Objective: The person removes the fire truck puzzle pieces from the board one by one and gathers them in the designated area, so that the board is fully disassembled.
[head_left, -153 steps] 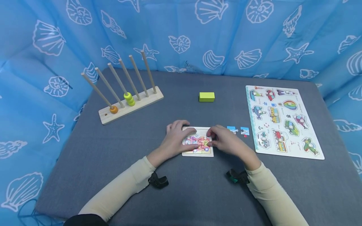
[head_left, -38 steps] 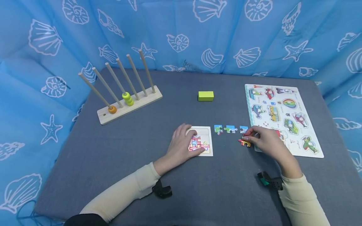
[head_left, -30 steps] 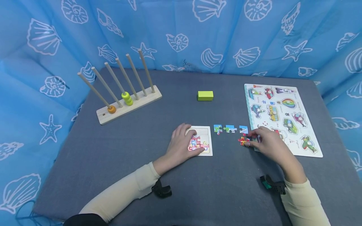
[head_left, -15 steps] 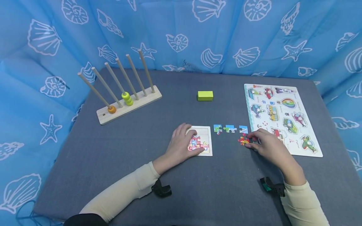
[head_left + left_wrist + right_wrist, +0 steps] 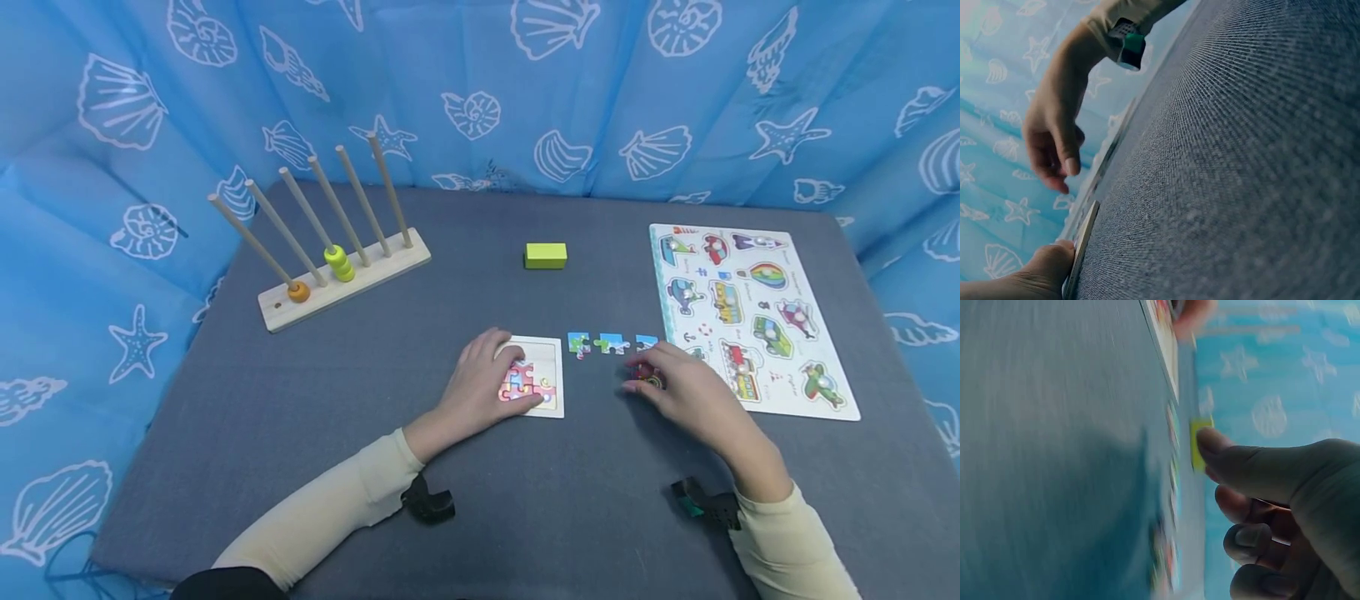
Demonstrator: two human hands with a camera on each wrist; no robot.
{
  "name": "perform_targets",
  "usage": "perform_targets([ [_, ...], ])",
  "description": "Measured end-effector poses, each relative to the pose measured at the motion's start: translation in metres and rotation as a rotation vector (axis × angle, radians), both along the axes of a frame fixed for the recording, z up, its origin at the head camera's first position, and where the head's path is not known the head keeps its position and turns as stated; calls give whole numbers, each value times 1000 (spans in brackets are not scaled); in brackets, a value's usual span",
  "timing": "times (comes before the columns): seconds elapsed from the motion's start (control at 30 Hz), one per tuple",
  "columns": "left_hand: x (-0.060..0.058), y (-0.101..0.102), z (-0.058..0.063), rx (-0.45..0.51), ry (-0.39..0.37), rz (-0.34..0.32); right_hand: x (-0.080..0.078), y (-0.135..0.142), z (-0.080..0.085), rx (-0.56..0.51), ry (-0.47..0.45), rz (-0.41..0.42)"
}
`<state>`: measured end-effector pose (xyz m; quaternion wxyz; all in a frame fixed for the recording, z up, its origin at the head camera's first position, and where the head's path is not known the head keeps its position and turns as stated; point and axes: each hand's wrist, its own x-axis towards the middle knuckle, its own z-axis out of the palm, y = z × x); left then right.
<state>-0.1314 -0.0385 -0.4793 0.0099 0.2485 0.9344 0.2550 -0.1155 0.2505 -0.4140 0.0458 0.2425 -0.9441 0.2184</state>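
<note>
My left hand point(image 5: 476, 375) holds a small square puzzle tray point(image 5: 538, 350) by its left side, thumb along the near edge. Pink jigsaw pieces point(image 5: 517, 380) lie in the tray's lower left, partly covered by the hand; its top and right show bare wood. To the right, my right hand point(image 5: 686, 396) hovers low with thumb and fingers bent and apart. A red jigsaw piece point(image 5: 651, 377) shows beneath it, on the table. No piece shows between the fingertips in the right wrist view. Blue pieces point(image 5: 613, 343) lie in a row just beyond.
A white vehicle peg puzzle board point(image 5: 787, 392) lies at the right, close to my right hand. Toward the back stand a yellow-green block point(image 5: 546, 257) and a wooden rack of upright pegs point(image 5: 352, 283) with several beads. A blue shell-print curtain point(image 5: 480, 67) hangs behind the table.
Since the earliest frame, pieces have left the tray and another blue one joined the row. The red piece was set down at the right. My right hand has since shifted left, off it.
</note>
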Motion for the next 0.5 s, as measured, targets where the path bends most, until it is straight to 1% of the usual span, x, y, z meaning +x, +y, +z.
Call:
perform_targets([
  [0.1, 0, 0, 0, -4, 11, 0, 0, -20, -4, -2, -41, 37],
  [0.27, 1, 0, 1, -4, 34, 0, 1, -54, -13, 27, -145, 74],
  [0.4, 1, -1, 1, -9, 42, -11, 2, -73, -17, 44, -194, 75],
  [0.5, -1, -3, 1, -1, 29, -33, 2, -79, -17, 49, -210, 66],
])
